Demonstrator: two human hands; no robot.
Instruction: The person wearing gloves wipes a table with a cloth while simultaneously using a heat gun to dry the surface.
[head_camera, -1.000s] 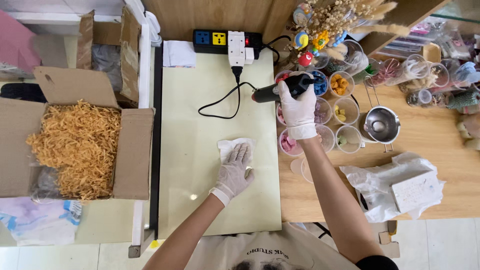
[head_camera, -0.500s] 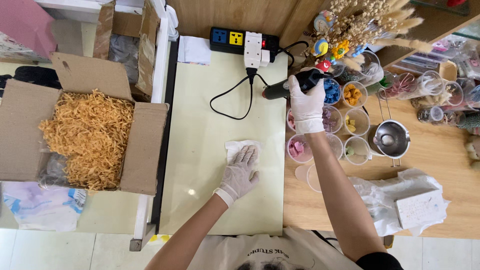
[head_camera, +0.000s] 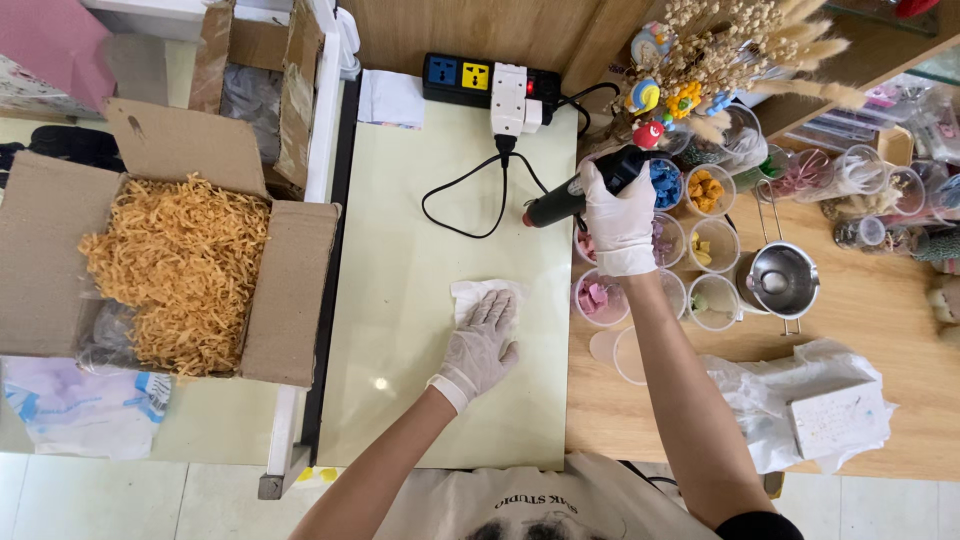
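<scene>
The heat gun (head_camera: 580, 193) has tilted lower, gripped in the right hand (head_camera: 620, 222); the left hand (head_camera: 482, 345) lies flat, fingers spread, on the white tissue (head_camera: 472, 293).

Bright even indoor light, soft shadows, small glare spot on mat (head_camera: 380, 383), sharp focus

Black heat gun (head_camera: 575, 195) tilted (nozzle lower-left), above mat; white tissue (head_camera: 478, 293) flat.

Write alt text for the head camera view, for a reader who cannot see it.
A gloved right hand grips a black corded heat tool above a pale green mat, while the gloved left hand presses a white tissue flat on it.
</scene>
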